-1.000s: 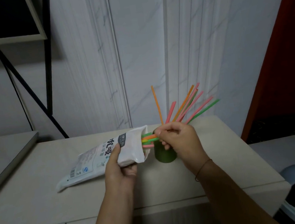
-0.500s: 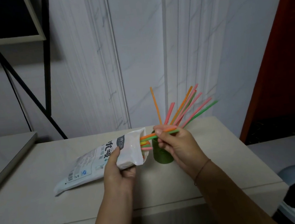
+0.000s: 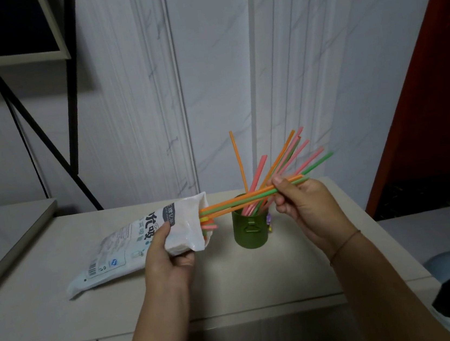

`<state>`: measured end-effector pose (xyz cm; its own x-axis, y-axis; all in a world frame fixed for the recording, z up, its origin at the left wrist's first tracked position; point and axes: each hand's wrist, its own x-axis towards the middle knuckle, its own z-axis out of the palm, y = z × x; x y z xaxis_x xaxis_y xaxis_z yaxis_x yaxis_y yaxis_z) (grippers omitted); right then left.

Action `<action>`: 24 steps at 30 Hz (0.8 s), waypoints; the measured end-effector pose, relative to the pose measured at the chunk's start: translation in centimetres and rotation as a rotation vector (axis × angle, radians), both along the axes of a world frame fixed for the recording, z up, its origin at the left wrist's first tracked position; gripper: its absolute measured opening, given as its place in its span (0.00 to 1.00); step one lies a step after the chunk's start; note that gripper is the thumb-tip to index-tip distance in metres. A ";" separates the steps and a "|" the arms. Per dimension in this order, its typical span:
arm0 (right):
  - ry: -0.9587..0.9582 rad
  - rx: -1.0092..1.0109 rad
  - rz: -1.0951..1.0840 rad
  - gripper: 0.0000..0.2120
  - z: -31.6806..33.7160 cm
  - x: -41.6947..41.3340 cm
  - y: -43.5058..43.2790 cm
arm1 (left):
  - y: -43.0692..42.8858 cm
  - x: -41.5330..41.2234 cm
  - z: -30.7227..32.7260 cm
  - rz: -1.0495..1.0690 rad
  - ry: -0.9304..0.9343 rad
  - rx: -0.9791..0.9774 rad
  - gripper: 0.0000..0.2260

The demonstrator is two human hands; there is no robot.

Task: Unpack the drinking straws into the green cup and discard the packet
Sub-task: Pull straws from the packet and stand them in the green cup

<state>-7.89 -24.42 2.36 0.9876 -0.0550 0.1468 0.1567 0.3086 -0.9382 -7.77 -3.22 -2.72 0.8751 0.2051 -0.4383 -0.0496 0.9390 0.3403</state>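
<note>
Since half a second ago your right hand (image 3: 304,203) has drawn away to the right of the packet (image 3: 138,237), and the pulled straws (image 3: 239,201) now show far more of their length outside its mouth. You pinch this small bundle, orange and green, between thumb and fingertips near its right end; the left ends remain inside the packet opening, and the bundle passes just above the rim of the green cup (image 3: 249,231). Your left hand (image 3: 166,255) grips the packet near its open end, thumb on the printed face, fingers curled underneath; the open end is lifted while the sealed tail rests on the countertop (image 3: 287,270). More straw ends, pink, yellow and green, sit in the packet mouth below the pulled ones. The cup stands upright on the countertop, just right of the packet mouth, between your two hands. It holds a fan of straws (image 3: 276,161), orange, pink and green, leaning mostly right, one orange straw nearly upright. A thin band (image 3: 343,245) circles your right wrist.
</note>
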 end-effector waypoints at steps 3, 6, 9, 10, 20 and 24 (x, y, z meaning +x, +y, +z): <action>0.021 0.096 0.014 0.07 -0.4 0.3 0.3 | 0.0 0.0 -0.1 -0.035 -0.016 0.021 0.18; 0.031 0.184 0.056 0.05 -0.8 0.3 1.4 | -0.4 -0.1 -0.3 -0.064 -0.037 0.042 0.18; 0.027 0.108 0.087 0.03 -1.6 0.1 3.4 | -1.5 -0.2 -0.4 -0.083 -0.049 0.067 0.19; 0.024 0.077 0.091 0.03 -1.9 0.0 4.0 | -1.8 -0.2 -0.4 -0.089 -0.051 0.071 0.20; 0.014 -0.068 0.020 0.08 -1.9 0.6 2.7 | 0.1 0.4 -0.8 -0.001 -0.045 0.055 0.20; 0.034 -0.011 0.027 0.08 -2.0 0.5 2.8 | -0.9 0.3 -1.1 -0.056 -0.017 0.116 0.22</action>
